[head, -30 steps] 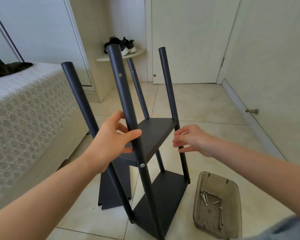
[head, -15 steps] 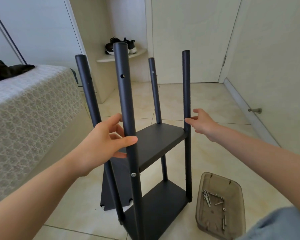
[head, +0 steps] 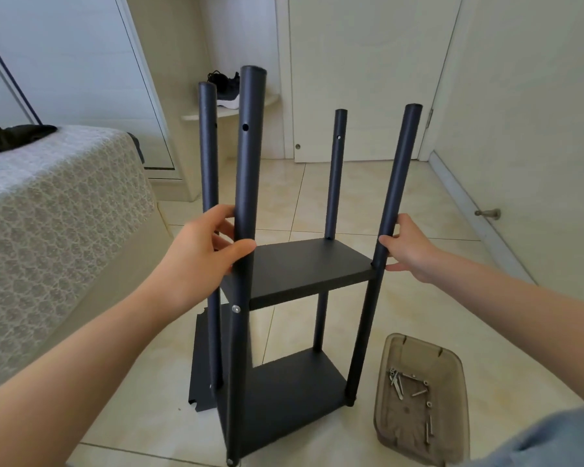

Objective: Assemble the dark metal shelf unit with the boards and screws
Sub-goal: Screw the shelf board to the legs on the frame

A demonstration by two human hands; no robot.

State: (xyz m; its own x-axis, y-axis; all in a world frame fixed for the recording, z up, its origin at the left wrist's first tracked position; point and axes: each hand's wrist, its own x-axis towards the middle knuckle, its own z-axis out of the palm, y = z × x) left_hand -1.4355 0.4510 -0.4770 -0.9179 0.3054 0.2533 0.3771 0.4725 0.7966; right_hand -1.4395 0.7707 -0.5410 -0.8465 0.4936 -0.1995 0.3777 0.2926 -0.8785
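Observation:
The dark metal shelf unit [head: 304, 264] stands upright on the tiled floor, with a middle board and a bottom board [head: 294, 392] fixed between its posts. My left hand [head: 199, 254] grips the near left post [head: 246, 163], thumb across its front. My right hand [head: 408, 247] holds the near right post [head: 395, 183] just above the middle board. A loose dark board [head: 203, 365] lies on the floor behind the left posts. A brownish clear tray [head: 422, 399] with several screws [head: 408, 389] sits on the floor at the right.
A bed with a patterned cover [head: 54, 217] stands close on the left. A closed door [head: 361, 75] and a wall with a door stop [head: 488, 214] are ahead and right. Shoes [head: 226, 85] rest on a low corner shelf behind.
The shelf unit has been tilted from leaning left to standing upright. My right hand moved from the far post's side to grip the near right post.

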